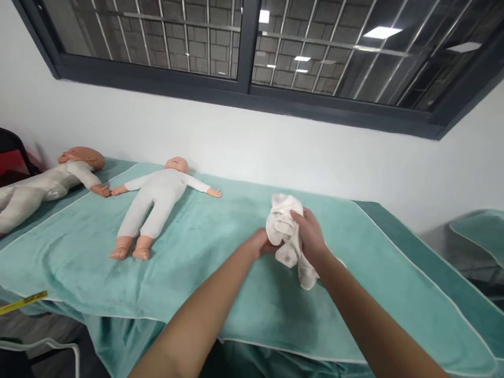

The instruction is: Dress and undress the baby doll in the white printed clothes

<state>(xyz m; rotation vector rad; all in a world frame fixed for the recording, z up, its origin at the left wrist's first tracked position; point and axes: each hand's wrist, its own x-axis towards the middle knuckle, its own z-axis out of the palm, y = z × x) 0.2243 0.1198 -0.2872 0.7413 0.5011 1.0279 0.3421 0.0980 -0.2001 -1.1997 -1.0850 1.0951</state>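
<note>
A bunched white baby garment (pixel 284 223) with a small printed mark is held up over the green towel (pixel 236 210), its lower parts hanging loose. My right hand (pixel 310 233) is closed on its right side, thumb on the front. From the left, my left hand (pixel 264 242) grips the garment's lower left part, and the cloth hides some of its fingers. A baby doll (pixel 163 189) in a white body suit lies on its back to the left, arms spread, apart from both hands.
Another baby doll (pixel 59 181) lies at the far left, its hand by the first doll's hand. A barred window (pixel 248 63) is set in the white wall (pixel 252 142) behind. A yellow strip (pixel 23 302) shows at the lower left, and a green cloth-covered surface (pixel 480 231) at the right.
</note>
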